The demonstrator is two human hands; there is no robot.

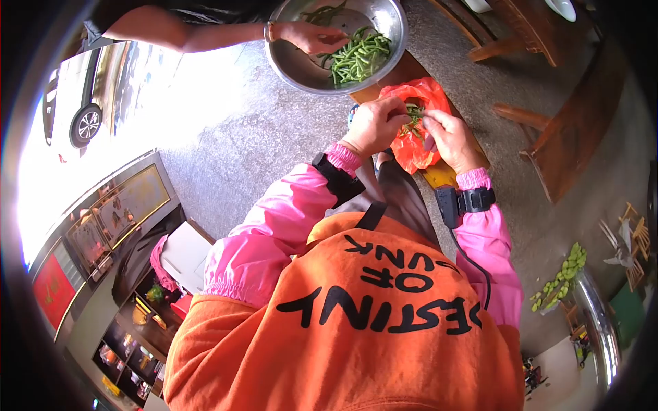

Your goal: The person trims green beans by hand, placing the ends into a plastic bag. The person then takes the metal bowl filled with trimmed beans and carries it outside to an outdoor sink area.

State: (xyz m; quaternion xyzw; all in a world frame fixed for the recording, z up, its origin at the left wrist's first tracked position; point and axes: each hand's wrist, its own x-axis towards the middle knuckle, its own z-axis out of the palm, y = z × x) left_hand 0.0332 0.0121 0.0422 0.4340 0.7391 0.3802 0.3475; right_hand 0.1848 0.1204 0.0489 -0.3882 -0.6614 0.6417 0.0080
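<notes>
Over a red plastic bag (413,156), both my hands are raised close together with a green bean (415,114) between their fingertips. My left hand (375,125) pinches it from the left, and my right hand (449,137) has its fingers closed at the other side. Small green scraps lie in the bag's opening beneath. Just beyond my hands is a large metal bowl (291,63) with a heap of green bean pieces (360,58) in it. Another person's hand (312,37) reaches into this bowl from the left.
The bag rests on a wooden bench (473,147). Wooden stools or benches (569,130) stand at the right. Several green vegetables (563,274) lie at the lower right near a shiny metal rim. Shelves (127,353) are at the lower left, and a car (75,103) is outside.
</notes>
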